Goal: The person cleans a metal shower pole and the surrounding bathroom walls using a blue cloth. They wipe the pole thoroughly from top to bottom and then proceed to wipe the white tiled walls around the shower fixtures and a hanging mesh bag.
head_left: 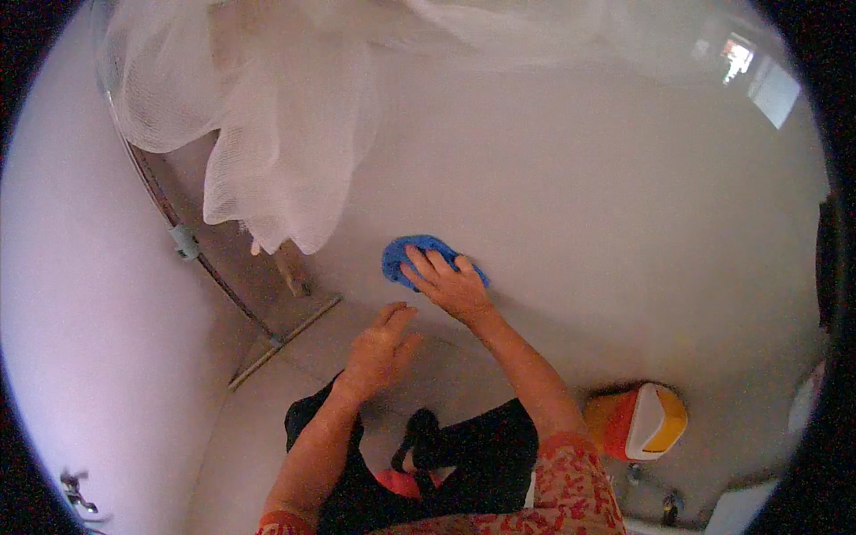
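Under my right hand (448, 281) a blue cloth (401, 256) is pressed flat against the pale wall, the fingers spread over it and holding it there. Lower and to the left, my left hand (382, 350) hangs in the air, apart from the cloth. Its fingers are stretched out and slightly blurred, with nothing in them. Both forearms reach up from the lower edge of the head view.
White netting (285, 143) hangs at the upper left. Beneath it a floor squeegee (285, 343) leans in the corner. At the lower right is a red, white and yellow container (644, 423), with taps (669, 508) below. Another tap (78, 492) sits at the lower left.
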The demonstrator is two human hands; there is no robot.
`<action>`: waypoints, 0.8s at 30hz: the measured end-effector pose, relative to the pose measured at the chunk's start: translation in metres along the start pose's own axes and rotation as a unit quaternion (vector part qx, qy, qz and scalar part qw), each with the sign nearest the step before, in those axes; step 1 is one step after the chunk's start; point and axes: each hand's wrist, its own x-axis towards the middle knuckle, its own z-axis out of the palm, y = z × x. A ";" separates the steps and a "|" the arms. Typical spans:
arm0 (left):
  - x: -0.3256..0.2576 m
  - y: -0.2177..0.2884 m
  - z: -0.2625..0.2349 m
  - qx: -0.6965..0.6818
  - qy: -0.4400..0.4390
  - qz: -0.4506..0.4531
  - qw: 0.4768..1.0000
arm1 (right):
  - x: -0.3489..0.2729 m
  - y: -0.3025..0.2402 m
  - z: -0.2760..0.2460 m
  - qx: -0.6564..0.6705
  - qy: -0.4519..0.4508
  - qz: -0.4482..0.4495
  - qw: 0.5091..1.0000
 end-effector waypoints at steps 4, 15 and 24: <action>-0.011 -0.007 -0.018 -0.016 0.021 0.007 1.000 | 0.018 0.004 -0.032 -0.001 0.017 0.055 0.998; 0.017 -0.029 -0.054 -0.017 -0.019 0.023 0.999 | 0.047 0.111 -0.099 -0.174 0.193 0.238 0.936; 0.058 -0.005 -0.021 -0.031 -0.070 0.038 0.996 | 0.051 0.174 -0.106 -0.205 0.305 0.349 0.862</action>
